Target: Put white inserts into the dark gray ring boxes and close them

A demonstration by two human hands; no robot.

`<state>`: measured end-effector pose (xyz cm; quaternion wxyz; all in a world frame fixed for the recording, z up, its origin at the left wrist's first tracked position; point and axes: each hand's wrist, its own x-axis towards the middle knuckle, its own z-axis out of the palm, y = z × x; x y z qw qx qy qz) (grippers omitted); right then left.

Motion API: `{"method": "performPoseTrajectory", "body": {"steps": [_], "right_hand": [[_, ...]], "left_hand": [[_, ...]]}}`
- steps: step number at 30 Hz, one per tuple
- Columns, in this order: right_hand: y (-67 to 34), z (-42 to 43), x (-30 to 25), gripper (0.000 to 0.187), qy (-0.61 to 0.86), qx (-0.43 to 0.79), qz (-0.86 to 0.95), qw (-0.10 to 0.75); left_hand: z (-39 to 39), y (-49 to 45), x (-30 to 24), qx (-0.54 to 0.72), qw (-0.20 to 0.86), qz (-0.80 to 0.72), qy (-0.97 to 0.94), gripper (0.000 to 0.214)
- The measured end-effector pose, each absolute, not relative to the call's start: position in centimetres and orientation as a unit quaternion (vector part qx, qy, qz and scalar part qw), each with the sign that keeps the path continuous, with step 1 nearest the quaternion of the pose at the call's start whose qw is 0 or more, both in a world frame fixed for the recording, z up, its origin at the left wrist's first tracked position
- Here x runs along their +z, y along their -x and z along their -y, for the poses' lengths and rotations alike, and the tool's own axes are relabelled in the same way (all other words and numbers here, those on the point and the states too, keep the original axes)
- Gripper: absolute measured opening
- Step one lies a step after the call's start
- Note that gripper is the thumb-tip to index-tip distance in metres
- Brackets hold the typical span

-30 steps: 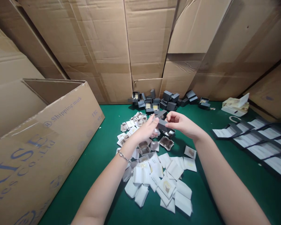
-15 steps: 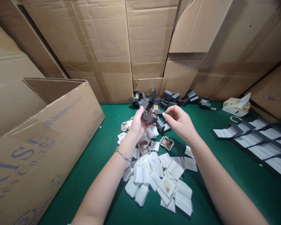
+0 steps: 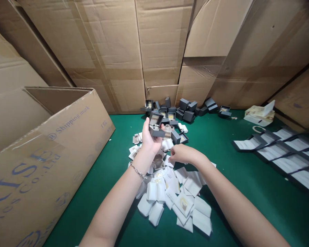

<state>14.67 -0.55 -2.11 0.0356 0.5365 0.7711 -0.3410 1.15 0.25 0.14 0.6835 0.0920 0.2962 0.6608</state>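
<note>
My left hand (image 3: 152, 139) holds a small dark grey hinged box (image 3: 156, 124) with its lid up. The box is raised above the pile and has a pale lining inside. My right hand (image 3: 183, 153) is lower and to the right, its fingers curled down and pinched at the edge of a white folded pad (image 3: 169, 161). Its fingertips are partly hidden. Beside it lies a greyish box liner (image 3: 159, 162). A small white piece (image 3: 182, 128) rests on the green table just right of the held box.
Several dark boxes (image 3: 187, 115) are heaped along the cardboard wall at the back. White folded pads (image 3: 154, 192) spread over the near table. A large carton (image 3: 74, 137) stands left. At right are dark trays of white cards (image 3: 285, 156) and a tissue pack (image 3: 260, 115).
My right hand has moved from beside the box down toward me to the white pads. The white piece it held now lies on the table. My left hand has tilted the box toward me.
</note>
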Motion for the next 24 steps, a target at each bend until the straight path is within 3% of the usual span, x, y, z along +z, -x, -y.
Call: {"method": "performPoseTrajectory", "body": {"steps": [6, 11, 17, 21, 24], "right_hand": [[-15.7, 0.1, -1.8, 0.016, -0.515, -0.378, -0.768, 0.034], [-17.5, 0.1, 0.9, 0.008, -0.521, -0.479, -0.704, -0.060], [-20.1, 0.3, 3.9, 0.026, -0.494, -0.496, -0.688, -0.193], [-20.5, 0.3, 4.7, 0.048, -0.495, -0.471, -0.638, -0.355], [-20.3, 0.3, 4.9, 0.043, -0.500, -0.445, -0.609, -0.424]], "left_hand": [[-0.3, -1.2, 0.1, 0.632, 0.702, -0.301, -0.135, 0.032], [0.0, -1.2, 0.2, 0.609, 0.720, -0.306, -0.131, 0.036], [-0.1, -1.6, -0.1, 0.585, 0.730, -0.312, -0.165, 0.036], [-0.1, -1.9, -0.2, 0.573, 0.723, -0.329, -0.200, 0.037], [-0.1, -1.9, -0.3, 0.568, 0.722, -0.322, -0.227, 0.034]]}}
